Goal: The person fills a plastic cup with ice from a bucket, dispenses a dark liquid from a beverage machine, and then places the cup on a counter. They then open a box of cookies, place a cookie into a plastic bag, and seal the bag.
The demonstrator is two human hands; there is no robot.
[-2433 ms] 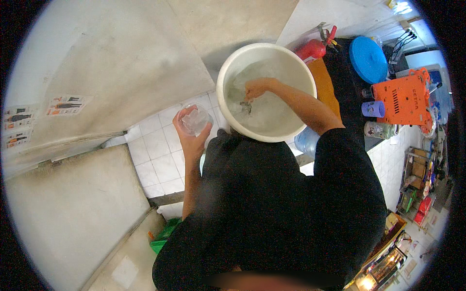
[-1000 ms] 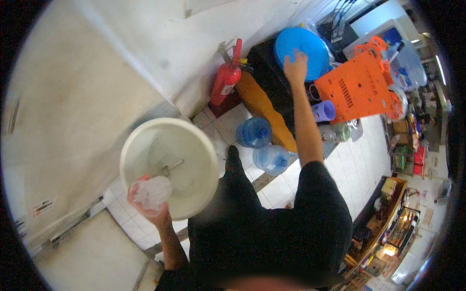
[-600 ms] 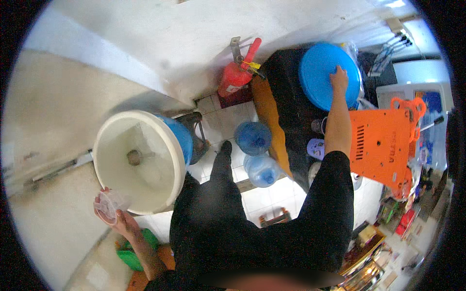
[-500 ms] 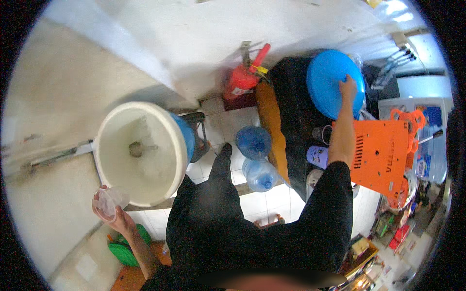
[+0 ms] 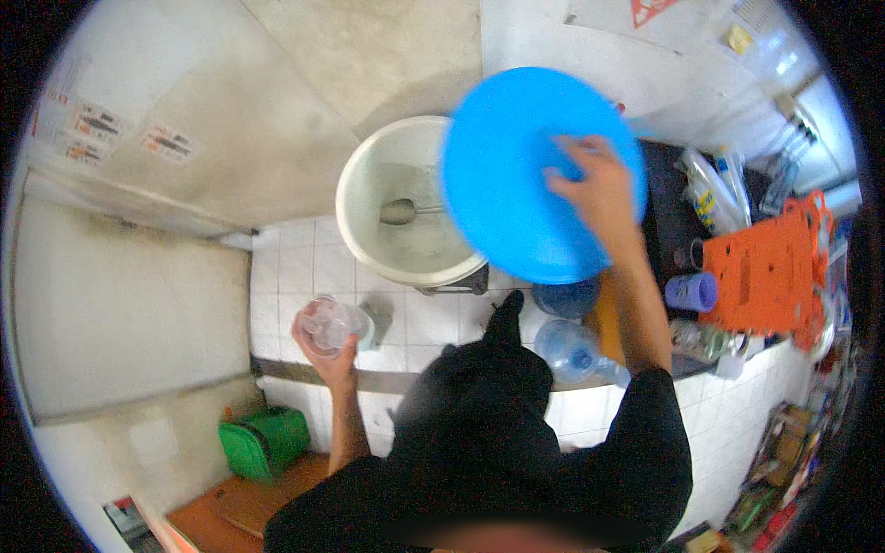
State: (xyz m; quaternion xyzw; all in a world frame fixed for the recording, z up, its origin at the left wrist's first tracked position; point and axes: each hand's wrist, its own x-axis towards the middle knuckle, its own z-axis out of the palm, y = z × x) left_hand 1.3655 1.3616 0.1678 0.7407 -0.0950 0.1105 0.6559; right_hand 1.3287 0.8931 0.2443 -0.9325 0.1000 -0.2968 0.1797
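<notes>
The lid at upper centre is plain blue, the tub beside it cream, the plastic cup at centre left clear, the bag at lower left green, the panel at right orange, the floor tiles white with grey joints.

The right hand holds a round blue lid at its middle, hiding the right rim of a white tub; inside, a grey scoop lies toward the left wall. The left hand grips a clear cup of ice, apart from the tub's near rim. A purple cup stands near the black table's right edge, beside an orange panel
</notes>
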